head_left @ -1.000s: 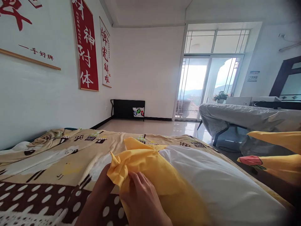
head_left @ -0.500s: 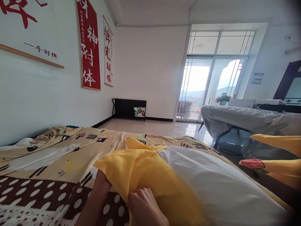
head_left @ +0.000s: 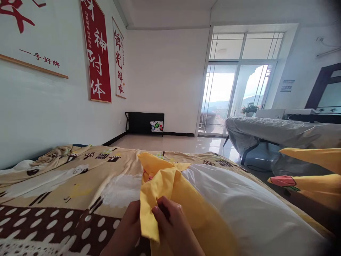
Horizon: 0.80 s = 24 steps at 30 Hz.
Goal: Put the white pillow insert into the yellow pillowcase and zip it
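A yellow pillowcase [head_left: 197,209] partly covers a white pillow [head_left: 247,199] lying on the bed. My right hand [head_left: 172,217] is closed on the cloth, pinching it between thumb and fingers near the open end. On the other side of a folded-over flap, my left hand [head_left: 131,220] grips the same pillowcase, its fingertips hidden behind the cloth. The flap hangs down between the two hands. A bit of pink print shows at the fold.
A beige and brown patterned blanket [head_left: 106,167] covers the bed. At right, more yellow cloth with a red tulip print [head_left: 314,185] sticks out past the bed edge. Beyond stands a plastic-covered table [head_left: 266,128]. A black folded panel [head_left: 138,122] leans on the far wall.
My left hand has come out from under the yellow cloth and moved right, beside my right hand. The pillowcase edge is now gathered and folded over between them. The view has shifted slightly.
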Each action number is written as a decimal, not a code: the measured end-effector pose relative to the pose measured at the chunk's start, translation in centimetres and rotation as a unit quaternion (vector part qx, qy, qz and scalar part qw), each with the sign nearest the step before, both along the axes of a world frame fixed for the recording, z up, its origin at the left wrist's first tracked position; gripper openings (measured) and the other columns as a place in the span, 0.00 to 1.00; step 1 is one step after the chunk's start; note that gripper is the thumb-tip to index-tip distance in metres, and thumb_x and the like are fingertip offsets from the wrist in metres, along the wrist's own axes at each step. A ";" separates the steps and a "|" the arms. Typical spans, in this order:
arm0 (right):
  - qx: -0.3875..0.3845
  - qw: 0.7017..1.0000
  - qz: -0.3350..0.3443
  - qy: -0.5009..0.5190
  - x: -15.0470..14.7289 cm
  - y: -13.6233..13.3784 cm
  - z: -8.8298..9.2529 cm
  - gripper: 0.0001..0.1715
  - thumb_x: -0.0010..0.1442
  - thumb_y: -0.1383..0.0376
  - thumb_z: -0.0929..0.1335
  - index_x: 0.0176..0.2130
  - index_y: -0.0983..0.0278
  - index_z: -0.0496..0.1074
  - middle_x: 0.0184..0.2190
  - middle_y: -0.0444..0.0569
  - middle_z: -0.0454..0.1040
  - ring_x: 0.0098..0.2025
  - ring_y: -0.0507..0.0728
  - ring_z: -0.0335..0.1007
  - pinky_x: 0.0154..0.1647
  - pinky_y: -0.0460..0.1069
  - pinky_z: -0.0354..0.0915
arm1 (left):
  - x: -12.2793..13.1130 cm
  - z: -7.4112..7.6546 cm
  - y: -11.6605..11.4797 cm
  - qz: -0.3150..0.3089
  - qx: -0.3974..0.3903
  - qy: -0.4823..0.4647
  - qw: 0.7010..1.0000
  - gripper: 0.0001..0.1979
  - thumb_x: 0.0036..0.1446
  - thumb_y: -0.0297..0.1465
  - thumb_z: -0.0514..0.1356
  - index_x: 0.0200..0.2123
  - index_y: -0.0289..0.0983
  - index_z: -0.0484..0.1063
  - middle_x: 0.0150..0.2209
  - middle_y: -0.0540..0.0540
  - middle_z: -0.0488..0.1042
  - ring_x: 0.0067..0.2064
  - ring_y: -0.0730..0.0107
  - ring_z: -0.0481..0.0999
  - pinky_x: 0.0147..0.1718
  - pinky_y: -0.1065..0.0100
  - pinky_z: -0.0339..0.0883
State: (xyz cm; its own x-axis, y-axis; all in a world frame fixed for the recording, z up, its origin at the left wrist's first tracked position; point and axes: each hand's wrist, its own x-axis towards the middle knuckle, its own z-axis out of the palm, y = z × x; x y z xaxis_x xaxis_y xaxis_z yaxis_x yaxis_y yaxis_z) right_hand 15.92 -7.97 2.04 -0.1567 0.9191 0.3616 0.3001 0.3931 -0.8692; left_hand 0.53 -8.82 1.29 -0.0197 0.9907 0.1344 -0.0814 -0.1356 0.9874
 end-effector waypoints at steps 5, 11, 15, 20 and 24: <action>-0.047 0.989 0.089 0.109 0.3 1.8 -0.3 0.23 0.57 0.49 0.66 0.25 0.64 0.61 0.22 0.41 0.56 0.26 0.49 0.51 0.25 0.44 0.52 | 1.0 0.7 1.4 -0.053 0.015 0.010 0.998 0.21 0.43 0.45 0.66 0.30 0.32 0.76 0.23 0.48 0.68 0.26 0.71 0.64 0.26 0.71 0.62; -0.075 0.967 0.140 0.197 0.6 2.5 0.3 0.29 0.51 0.43 0.68 0.26 0.65 0.61 0.22 0.41 0.57 0.25 0.48 0.50 0.24 0.44 0.49 | 1.7 1.2 1.4 0.004 0.021 -0.020 1.000 0.18 0.40 0.43 0.66 0.23 0.32 0.74 0.18 0.52 0.61 0.22 0.78 0.55 0.19 0.75 0.51; -0.067 0.975 0.133 0.164 0.7 2.6 0.6 0.31 0.50 0.40 0.68 0.26 0.66 0.62 0.22 0.41 0.58 0.25 0.47 0.50 0.24 0.44 0.48 | 1.6 1.4 1.2 0.007 0.040 -0.031 0.999 0.12 0.43 0.38 0.65 0.25 0.33 0.76 0.20 0.51 0.65 0.24 0.76 0.59 0.21 0.75 0.56; -0.072 0.978 0.124 0.150 1.0 2.8 0.7 0.32 0.49 0.39 0.68 0.24 0.66 0.62 0.19 0.41 0.57 0.23 0.47 0.50 0.23 0.44 0.47 | 1.5 0.6 1.5 0.023 0.023 -0.093 0.995 0.10 0.37 0.33 0.66 0.26 0.34 0.76 0.26 0.47 0.73 0.31 0.65 0.69 0.30 0.70 0.66; -0.041 0.986 0.075 0.143 1.5 2.6 0.8 0.24 0.56 0.47 0.66 0.30 0.67 0.71 0.19 0.41 0.61 0.22 0.48 0.52 0.23 0.44 0.50 | 1.2 -1.5 2.5 0.069 -0.022 -0.151 0.986 0.14 0.38 0.35 0.63 0.32 0.36 0.75 0.31 0.45 0.76 0.34 0.60 0.72 0.32 0.65 0.68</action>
